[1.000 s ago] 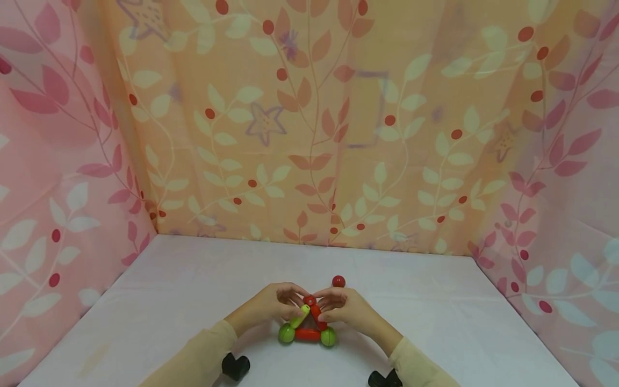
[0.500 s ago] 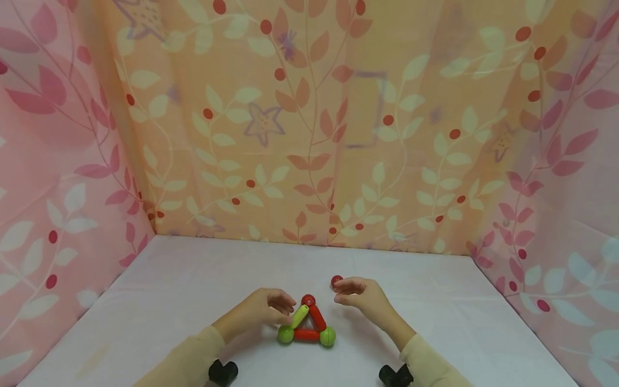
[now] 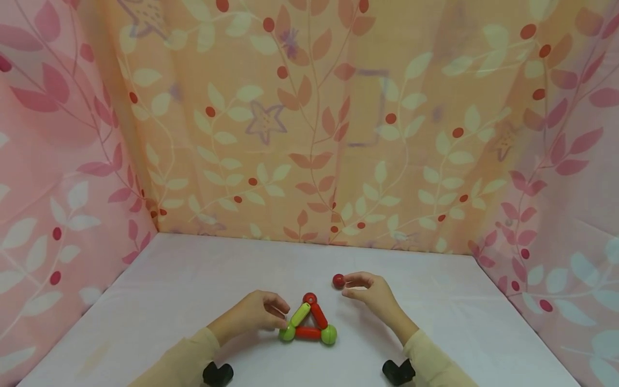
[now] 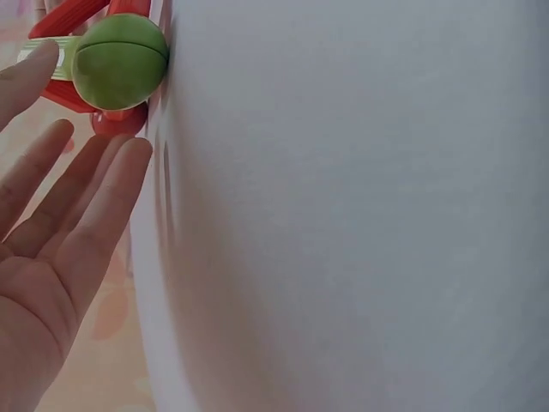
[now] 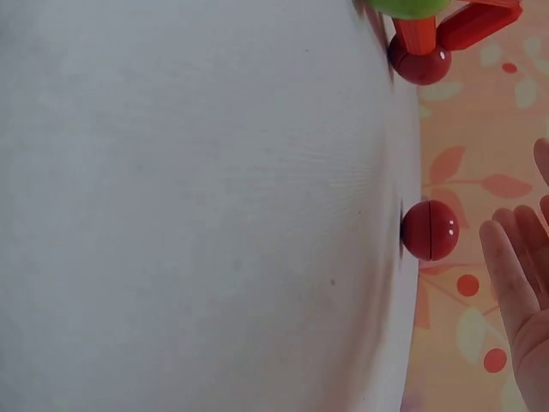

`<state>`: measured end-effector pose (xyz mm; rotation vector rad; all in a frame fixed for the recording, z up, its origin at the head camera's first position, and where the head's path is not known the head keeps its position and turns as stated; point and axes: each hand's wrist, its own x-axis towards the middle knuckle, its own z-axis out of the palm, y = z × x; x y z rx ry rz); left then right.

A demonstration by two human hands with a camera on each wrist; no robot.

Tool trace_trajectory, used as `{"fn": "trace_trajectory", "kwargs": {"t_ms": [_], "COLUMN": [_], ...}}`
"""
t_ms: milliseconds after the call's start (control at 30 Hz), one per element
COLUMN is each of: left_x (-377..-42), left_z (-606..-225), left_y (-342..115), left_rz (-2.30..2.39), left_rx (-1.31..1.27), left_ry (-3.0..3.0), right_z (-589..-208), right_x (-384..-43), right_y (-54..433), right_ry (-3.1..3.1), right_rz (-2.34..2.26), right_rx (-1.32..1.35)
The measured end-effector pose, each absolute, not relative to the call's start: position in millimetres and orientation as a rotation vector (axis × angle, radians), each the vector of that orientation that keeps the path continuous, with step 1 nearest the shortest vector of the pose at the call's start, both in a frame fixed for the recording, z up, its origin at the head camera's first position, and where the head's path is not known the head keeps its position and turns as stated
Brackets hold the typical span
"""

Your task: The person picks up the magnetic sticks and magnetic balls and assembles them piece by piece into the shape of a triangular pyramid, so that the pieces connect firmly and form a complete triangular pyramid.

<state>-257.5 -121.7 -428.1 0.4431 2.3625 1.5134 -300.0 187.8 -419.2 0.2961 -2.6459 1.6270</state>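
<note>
On the white table lies a toy triangle of rods and balls. Its corners are two green balls (image 3: pixel 329 334) and a red ball (image 3: pixel 309 298); its sides are a yellow-green rod (image 3: pixel 301 314) and two red rods (image 3: pixel 308 333). My left hand (image 3: pixel 258 316) is beside its left corner, fingers loosely extended. In the left wrist view, those fingers (image 4: pixel 107 197) lie apart from the nearer green ball (image 4: pixel 120 62), gripping nothing. A loose red ball (image 3: pixel 338 281) sits behind and right of the triangle. My right hand (image 3: pixel 374 294) is just right of that ball, fingers straight around no object.
Black curved pieces (image 3: pixel 217 373) show at each wrist. A patterned orange curtain (image 3: pixel 309 134) stands along the table's back edge, with pink curtains (image 3: pixel 556 215) at both sides. White tabletop (image 3: pixel 217 258) stretches around the triangle.
Both hands have let go of the triangle and drawn apart. The left moved slightly left; the right moved back and right to the loose red ball. The triangle stays in place.
</note>
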Motion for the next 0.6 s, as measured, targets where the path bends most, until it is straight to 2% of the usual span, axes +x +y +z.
{"fn": "trace_trajectory", "kwargs": {"t_ms": [600], "left_x": [-248], "left_z": [-430], "left_y": [-120], "left_rz": [1.47], "left_rx": [0.35], "left_ry": [2.369], "right_z": [-430], "right_x": [-316], "right_y": [183], "right_ry": [-2.608], "right_rz": [1.59], "right_rx": [0.144]}}
